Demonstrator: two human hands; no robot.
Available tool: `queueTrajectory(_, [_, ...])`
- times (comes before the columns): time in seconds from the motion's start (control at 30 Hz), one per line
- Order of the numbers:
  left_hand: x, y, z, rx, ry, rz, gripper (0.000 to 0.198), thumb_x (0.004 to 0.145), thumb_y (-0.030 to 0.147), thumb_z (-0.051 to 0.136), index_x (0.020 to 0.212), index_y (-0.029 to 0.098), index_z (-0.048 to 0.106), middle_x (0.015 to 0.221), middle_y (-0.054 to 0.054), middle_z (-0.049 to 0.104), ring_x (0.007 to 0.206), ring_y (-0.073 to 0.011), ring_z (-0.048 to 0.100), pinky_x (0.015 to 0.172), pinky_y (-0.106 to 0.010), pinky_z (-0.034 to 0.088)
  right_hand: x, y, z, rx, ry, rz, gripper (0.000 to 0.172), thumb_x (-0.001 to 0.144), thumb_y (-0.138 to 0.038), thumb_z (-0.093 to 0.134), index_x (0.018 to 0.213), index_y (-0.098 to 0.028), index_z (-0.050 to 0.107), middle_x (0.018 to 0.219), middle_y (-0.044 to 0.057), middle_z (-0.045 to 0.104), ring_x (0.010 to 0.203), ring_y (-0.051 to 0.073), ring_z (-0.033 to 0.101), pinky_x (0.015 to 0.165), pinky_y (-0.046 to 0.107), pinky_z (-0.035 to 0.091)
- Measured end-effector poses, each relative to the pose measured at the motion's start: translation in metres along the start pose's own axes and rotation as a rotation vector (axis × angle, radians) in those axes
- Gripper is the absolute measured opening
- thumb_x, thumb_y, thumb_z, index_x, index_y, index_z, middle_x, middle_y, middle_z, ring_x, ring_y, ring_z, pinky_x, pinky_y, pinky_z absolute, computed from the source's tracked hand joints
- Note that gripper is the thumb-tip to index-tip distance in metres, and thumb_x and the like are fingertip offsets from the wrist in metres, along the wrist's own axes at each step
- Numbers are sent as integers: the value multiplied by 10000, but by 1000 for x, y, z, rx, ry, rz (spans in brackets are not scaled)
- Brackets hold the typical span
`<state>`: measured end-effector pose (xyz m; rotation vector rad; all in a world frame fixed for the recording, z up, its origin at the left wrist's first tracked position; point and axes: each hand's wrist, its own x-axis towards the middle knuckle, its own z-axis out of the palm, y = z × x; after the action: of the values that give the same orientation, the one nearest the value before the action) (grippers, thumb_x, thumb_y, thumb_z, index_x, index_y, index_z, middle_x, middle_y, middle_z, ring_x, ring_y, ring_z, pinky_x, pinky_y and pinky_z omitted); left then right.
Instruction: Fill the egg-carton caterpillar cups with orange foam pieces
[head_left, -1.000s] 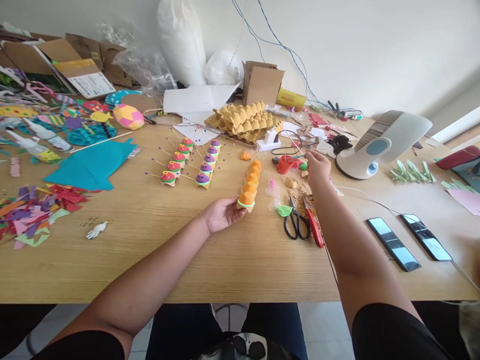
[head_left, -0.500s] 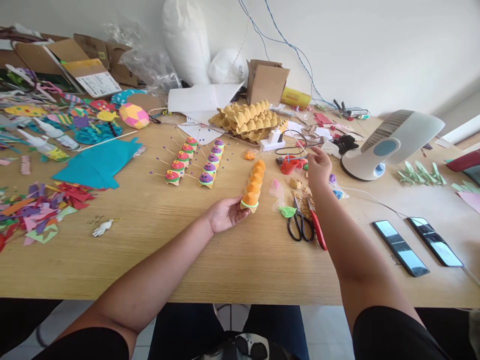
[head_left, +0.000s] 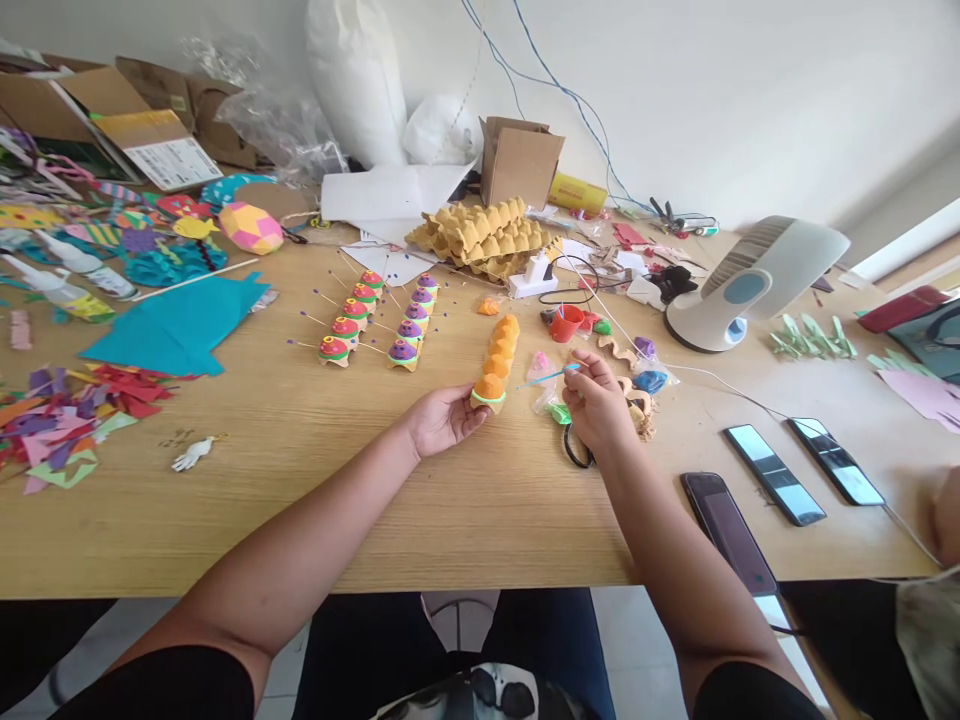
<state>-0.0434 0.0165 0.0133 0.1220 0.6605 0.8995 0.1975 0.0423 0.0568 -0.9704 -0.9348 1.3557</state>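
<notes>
My left hand grips the near end of an orange egg-carton strip, a row of several bumps with a light green band round the nearest one. The strip points away from me on the table. In my right hand a thin blue stick is pinched between the fingertips, its tip pointing left at the strip but apart from it. Left of the strip stand a purple carton strip and a red-and-green one, both with thin pins sticking out. Scissors are mostly hidden behind my right hand.
Behind my right hand stand a red cup and small bags of coloured clay. Stacked egg cartons lie at the back. A white fan and several phones are on the right; paper scraps lie left.
My right hand has come back from beside the red cup toward me and the orange strip, with the blue stick in its fingers. My left hand keeps its hold. The view has turned slightly right.
</notes>
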Motion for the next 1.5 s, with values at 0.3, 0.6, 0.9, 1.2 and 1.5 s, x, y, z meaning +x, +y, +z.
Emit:
queueTrajectory(0.3, [0,0,2,18,1,9,276,1050,180,422,1066,68,674,774,-100,757,640,-164,748,597,-221,634,-4,24,-5,260,-120,154,355,678,-366,895,830,-251,595,838,-26,634,569,81,398,439,202,299])
queueTrajectory(0.6, [1,-1,-1,-5,-19,9,263,1045,177,439,1113,72,671,810,-102,767,656,-167,753,612,-228,635,-17,24,0,81,-231,216,351,739,-399,835,1019,-272,666,697,-48,565,571,112,429,509,237,344])
queueTrajectory(0.9, [-3,-3,5,29,-13,10,303,1056,172,408,1015,56,685,769,-106,761,636,-161,750,616,-216,633,-28,43,4,-577,-404,-127,355,904,-572,657,908,-219,622,646,-31,524,596,132,449,584,283,354])
queueTrajectory(1.2, [-3,-4,7,49,-23,7,321,1063,181,398,1045,47,688,776,-113,767,632,-159,750,617,-216,637,-25,47,10,-600,-454,-81,426,847,-618,703,836,-196,648,642,-10,580,598,131,492,576,277,370])
queueTrajectory(1.5, [-4,-4,6,54,21,15,321,1065,175,376,1025,47,667,779,-111,766,627,-167,752,602,-224,639,-24,52,13,-473,-443,-24,465,775,-647,757,827,-207,615,639,-15,579,592,135,514,576,278,403])
